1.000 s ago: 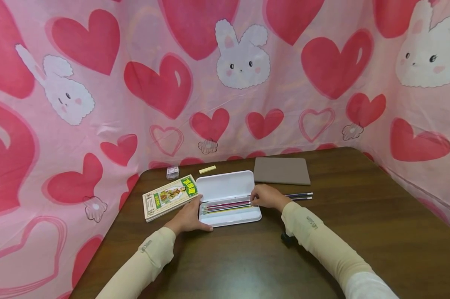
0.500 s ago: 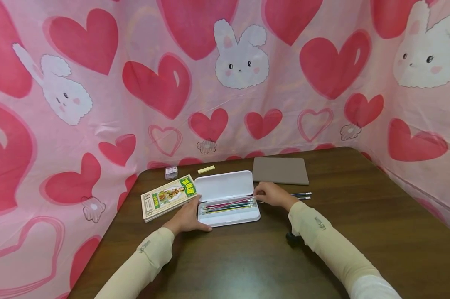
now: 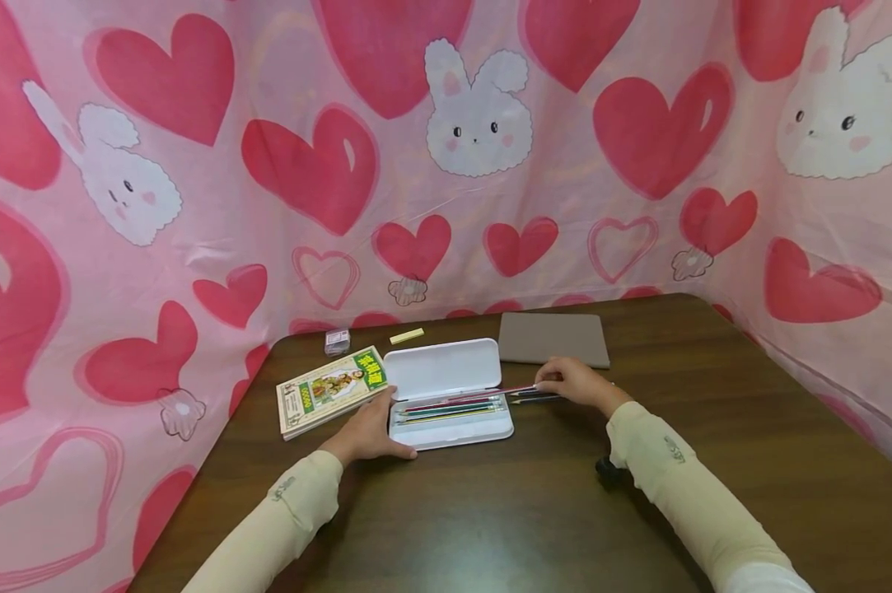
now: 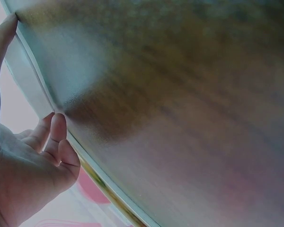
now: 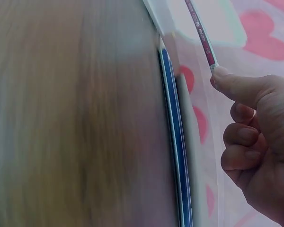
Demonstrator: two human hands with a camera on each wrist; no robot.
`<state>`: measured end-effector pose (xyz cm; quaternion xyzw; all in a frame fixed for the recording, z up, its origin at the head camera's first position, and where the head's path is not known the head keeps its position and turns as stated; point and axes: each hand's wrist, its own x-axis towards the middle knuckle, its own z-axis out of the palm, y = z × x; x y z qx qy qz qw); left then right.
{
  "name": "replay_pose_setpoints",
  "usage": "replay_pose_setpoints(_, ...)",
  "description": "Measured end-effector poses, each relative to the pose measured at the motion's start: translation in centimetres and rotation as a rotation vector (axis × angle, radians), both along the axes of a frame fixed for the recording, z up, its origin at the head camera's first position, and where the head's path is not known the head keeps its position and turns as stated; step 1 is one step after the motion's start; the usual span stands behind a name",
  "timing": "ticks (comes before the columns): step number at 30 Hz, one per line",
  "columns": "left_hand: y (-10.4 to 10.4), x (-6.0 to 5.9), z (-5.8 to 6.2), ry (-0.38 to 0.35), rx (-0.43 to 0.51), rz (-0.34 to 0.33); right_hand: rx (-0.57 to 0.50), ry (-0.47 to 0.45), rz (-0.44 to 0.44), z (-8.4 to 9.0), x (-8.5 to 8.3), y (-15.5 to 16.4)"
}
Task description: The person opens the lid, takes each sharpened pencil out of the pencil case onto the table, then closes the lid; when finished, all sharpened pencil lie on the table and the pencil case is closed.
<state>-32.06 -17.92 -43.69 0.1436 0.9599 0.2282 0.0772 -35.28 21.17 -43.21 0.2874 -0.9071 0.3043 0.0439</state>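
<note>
An opened white pencil case (image 3: 441, 369) lies on the table with its lid tipped back. Several coloured pencils (image 3: 449, 409) rest inside it. My left hand (image 3: 369, 430) holds the case's left end, thumb at the front corner and fingers along the side. Between thumb and forefinger, my right hand (image 3: 575, 381) pinches a red pencil (image 5: 201, 33) by one end; its other end reaches over the case. Below that hand, dark pencils (image 3: 532, 398) lie on the table right of the case, one showing blue in the right wrist view.
A book with a green-and-yellow cover (image 3: 334, 391) lies left of the case. Behind are a small clear box (image 3: 338, 342) and a pale yellow strip (image 3: 406, 336). A grey-brown notebook (image 3: 553, 338) lies at the back right. A pink heart-printed cloth (image 3: 319, 198) hangs behind the table.
My right hand has moved right from the case's right end, drawing the red pencil partly out past the rim. My left hand has stayed at the case.
</note>
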Motion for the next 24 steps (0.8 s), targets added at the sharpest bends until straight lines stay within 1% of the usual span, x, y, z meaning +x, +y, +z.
replay_pose_setpoints(9, 0.1, 0.0, 0.1, -0.010, -0.001, 0.003, -0.052, -0.005, -0.043, 0.1, 0.8, 3.7)
replay_pose_setpoints(16, 0.1, 0.0, 0.1, -0.014, -0.003, 0.000, -0.024, -0.024, -0.090, 0.0, 1.6, 6.8)
replay_pose_setpoints(22, 0.0, 0.0, 0.1, -0.013, -0.003, 0.004, -0.020, -0.064, -0.100, 0.2, 2.2, 9.0)
replay_pose_setpoints(24, 0.0, 0.0, 0.1, -0.020, -0.001, 0.008, -0.017, -0.064, -0.102, 0.2, 2.4, 9.6)
